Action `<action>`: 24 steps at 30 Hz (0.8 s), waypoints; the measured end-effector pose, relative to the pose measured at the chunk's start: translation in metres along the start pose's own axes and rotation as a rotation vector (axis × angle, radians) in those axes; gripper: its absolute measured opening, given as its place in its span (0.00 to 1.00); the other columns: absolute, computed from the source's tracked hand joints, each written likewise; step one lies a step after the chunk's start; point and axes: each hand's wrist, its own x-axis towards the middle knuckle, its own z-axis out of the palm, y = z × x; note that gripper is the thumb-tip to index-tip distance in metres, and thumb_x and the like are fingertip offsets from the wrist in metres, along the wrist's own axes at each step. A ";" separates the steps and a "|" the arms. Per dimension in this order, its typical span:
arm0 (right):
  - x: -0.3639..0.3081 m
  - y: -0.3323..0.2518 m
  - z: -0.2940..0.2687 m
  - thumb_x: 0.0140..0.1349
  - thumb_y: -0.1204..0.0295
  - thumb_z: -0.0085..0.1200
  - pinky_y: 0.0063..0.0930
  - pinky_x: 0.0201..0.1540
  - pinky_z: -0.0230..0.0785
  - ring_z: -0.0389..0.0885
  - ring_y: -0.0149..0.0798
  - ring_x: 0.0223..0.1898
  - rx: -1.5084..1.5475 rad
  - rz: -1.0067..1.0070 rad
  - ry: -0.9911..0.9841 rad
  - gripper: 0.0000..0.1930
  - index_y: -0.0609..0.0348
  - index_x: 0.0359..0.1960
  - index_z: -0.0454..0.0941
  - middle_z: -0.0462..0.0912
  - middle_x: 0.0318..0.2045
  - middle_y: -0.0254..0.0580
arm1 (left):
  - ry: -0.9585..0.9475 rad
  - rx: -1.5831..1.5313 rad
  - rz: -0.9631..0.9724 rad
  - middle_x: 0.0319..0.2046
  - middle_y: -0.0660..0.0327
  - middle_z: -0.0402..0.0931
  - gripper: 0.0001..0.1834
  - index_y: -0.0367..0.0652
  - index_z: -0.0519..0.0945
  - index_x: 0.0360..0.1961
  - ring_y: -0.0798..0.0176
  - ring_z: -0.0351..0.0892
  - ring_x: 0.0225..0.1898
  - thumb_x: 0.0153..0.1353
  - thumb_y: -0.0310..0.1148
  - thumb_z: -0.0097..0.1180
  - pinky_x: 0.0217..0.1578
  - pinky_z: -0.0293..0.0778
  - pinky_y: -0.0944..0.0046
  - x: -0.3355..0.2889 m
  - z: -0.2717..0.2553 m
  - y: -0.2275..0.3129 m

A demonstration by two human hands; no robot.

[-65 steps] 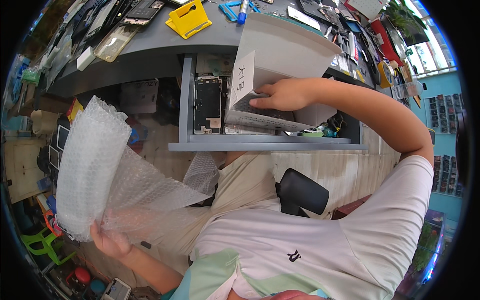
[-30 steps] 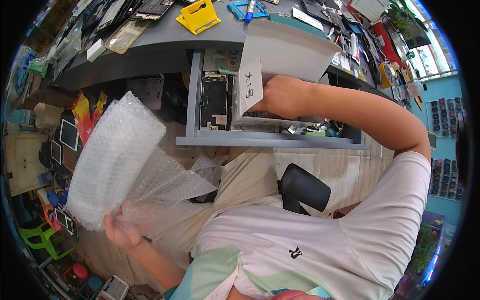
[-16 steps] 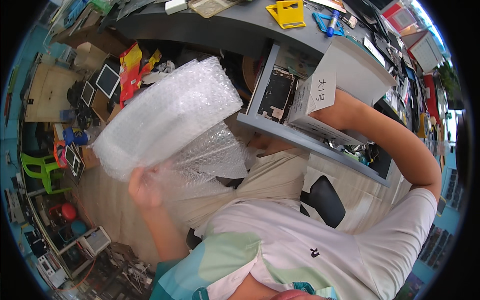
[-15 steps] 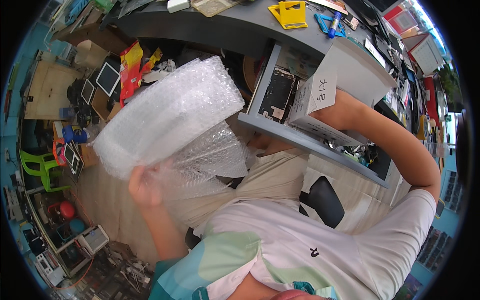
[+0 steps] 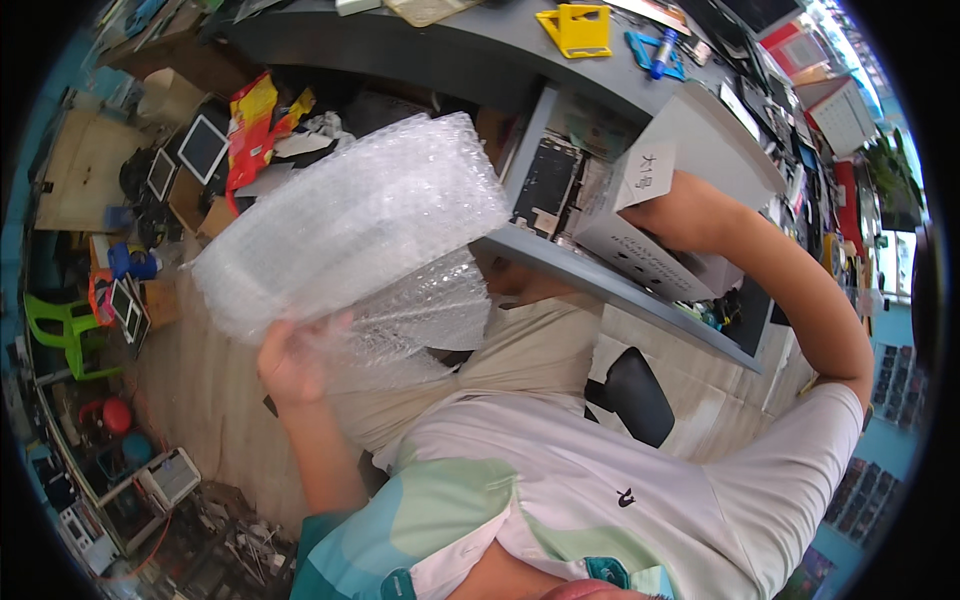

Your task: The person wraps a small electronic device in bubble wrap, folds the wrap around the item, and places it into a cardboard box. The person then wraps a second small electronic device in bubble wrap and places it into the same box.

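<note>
A large roll of clear bubble wrap (image 5: 360, 215) hangs over my lap, with a loose sheet trailing below it. My left hand (image 5: 295, 362) grips the wrap at its lower edge, thumb and fingers closed on the plastic. On the right, an open white cardboard box (image 5: 640, 255) with its lid raised rests in the pulled-out desk drawer (image 5: 630, 295). My right hand (image 5: 668, 215) reaches into this box. Its fingers are hidden behind the front flap, so what they hold, if anything, does not show.
Phone parts (image 5: 550, 180) lie in the drawer's left side. On the grey desk (image 5: 420, 45) stand a yellow phone stand (image 5: 580, 30) and a blue one with a marker (image 5: 662, 55). Left on the floor are a green chair (image 5: 70, 335) and tablets (image 5: 203, 148). A black chair armrest (image 5: 640, 398) is beside me.
The bubble wrap roll has shifted slightly to the right, with my left hand still on it. My right hand stays inside the box, which has tipped a little. The whole view has turned slightly.
</note>
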 end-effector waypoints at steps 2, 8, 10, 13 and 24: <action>-0.002 0.000 0.000 0.64 0.70 0.61 0.48 0.60 0.78 0.83 0.57 0.58 0.067 0.053 -0.069 0.19 0.56 0.57 0.83 0.84 0.54 0.50 | 0.012 -0.020 0.003 0.61 0.49 0.81 0.25 0.35 0.76 0.65 0.44 0.80 0.60 0.69 0.32 0.55 0.58 0.75 0.34 0.001 -0.006 -0.003; -0.010 0.000 -0.002 0.64 0.73 0.62 0.50 0.60 0.78 0.83 0.56 0.56 0.147 0.237 -0.101 0.21 0.54 0.60 0.81 0.85 0.52 0.53 | 0.039 0.018 0.005 0.59 0.50 0.81 0.24 0.35 0.76 0.64 0.46 0.78 0.60 0.68 0.32 0.55 0.59 0.75 0.36 0.003 -0.007 -0.002; -0.015 -0.004 -0.009 0.65 0.77 0.58 0.47 0.52 0.80 0.86 0.59 0.47 0.098 0.359 -0.192 0.15 0.58 0.53 0.84 0.86 0.48 0.54 | 0.067 0.045 0.008 0.59 0.51 0.81 0.24 0.36 0.77 0.64 0.48 0.78 0.60 0.68 0.32 0.55 0.58 0.75 0.37 0.002 -0.004 -0.002; -0.037 -0.012 -0.021 0.65 0.80 0.58 0.47 0.48 0.80 0.86 0.58 0.46 0.244 0.303 0.174 0.13 0.59 0.51 0.84 0.86 0.45 0.51 | 0.085 0.093 0.021 0.58 0.53 0.81 0.24 0.37 0.76 0.64 0.50 0.78 0.58 0.68 0.32 0.56 0.57 0.75 0.38 0.002 -0.006 -0.001; -0.124 -0.019 -0.102 0.66 0.80 0.63 0.18 0.40 0.70 0.79 0.16 0.35 0.645 0.586 0.516 0.12 0.56 0.50 0.80 0.83 0.43 0.29 | 0.079 0.081 -0.012 0.57 0.55 0.81 0.24 0.40 0.76 0.65 0.53 0.78 0.57 0.68 0.32 0.57 0.58 0.73 0.41 0.007 0.003 -0.003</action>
